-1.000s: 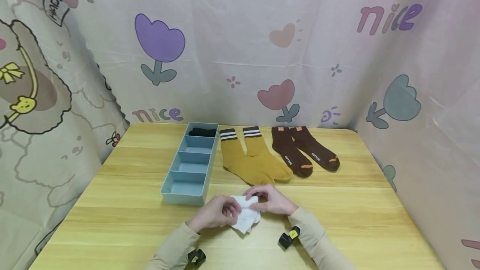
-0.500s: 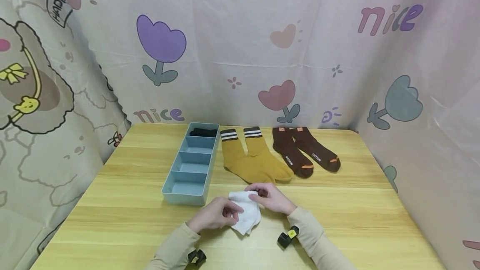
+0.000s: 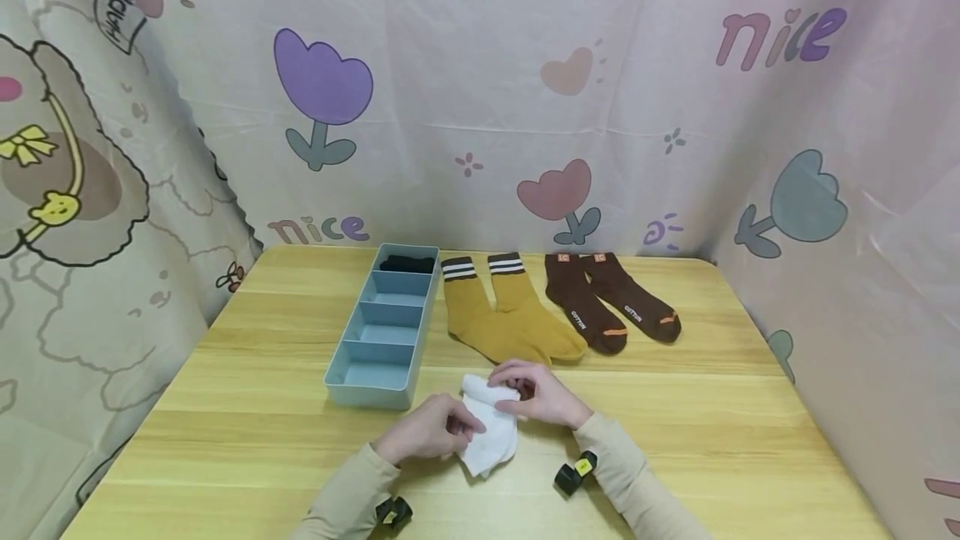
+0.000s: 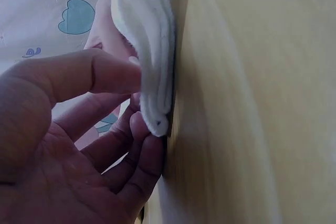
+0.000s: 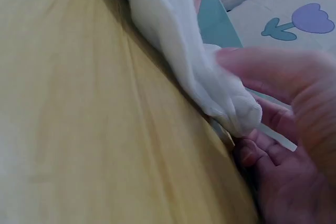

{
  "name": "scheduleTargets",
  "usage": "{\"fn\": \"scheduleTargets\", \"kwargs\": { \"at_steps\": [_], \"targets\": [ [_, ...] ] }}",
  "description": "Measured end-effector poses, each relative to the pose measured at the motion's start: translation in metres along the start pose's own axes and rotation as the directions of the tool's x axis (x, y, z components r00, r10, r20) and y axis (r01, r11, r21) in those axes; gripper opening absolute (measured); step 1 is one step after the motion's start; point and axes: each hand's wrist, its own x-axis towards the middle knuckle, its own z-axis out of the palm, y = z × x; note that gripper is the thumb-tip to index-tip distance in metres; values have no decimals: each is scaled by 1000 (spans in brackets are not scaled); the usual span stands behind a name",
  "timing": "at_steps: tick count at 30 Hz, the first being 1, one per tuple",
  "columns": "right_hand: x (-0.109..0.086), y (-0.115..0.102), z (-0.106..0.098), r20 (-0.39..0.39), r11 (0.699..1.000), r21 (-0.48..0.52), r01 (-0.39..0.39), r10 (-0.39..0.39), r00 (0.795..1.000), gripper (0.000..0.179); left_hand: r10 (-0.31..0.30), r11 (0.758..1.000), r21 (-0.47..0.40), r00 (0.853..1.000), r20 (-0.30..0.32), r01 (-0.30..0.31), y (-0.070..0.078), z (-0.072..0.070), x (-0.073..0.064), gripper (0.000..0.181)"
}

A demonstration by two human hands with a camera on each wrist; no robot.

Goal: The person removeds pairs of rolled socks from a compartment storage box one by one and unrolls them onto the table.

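Note:
A pair of white socks [image 3: 491, 427], folded in layers, lies on the table between both hands in the head view. My left hand [image 3: 432, 427] pinches the near left edge; in the left wrist view its thumb lies on the top layer and its fingertips [image 4: 152, 153] are at the lower edge. My right hand [image 3: 542, 394] pinches the far end, where the fabric is turned over in a thick roll. In the right wrist view the thumb is over the rolled end [image 5: 244, 114] and the other fingers are below it.
A blue-grey divided box [image 3: 372, 394] stands to the left, black socks [image 3: 407, 265] in its far compartment. Mustard socks [image 3: 502, 323] and brown socks [image 3: 585, 307] lie flat behind the hands on the wooden table [image 3: 225, 423]. A printed curtain [image 3: 450, 65] hangs behind.
The far end of the white socks has shifted away from the body and now shows a rolled edge. The right hand has moved slightly forward with it; the left has barely moved.

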Motion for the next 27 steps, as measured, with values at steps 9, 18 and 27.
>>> {"fn": "scheduleTargets", "kwargs": {
  "at_steps": [9, 18, 27],
  "targets": [
    [0, 0, 3, -41, 1000, -9, -27, 27, 999, 24, -20, 1000, -8, 999, -35, 20, 0, 1, 0, 14],
    [-3, 3, 4, -88, 1000, 3, 11, -11, 996, 18, 14, 1000, 20, 1000, -26, -14, -1, 0, -1, 17],
    [-5, 4, 4, -106, 1000, 15, -3, 5, 994, 37, 96, 994, 61, 995, -8, -95, -1, -4, -4, 23]
  ]
}}
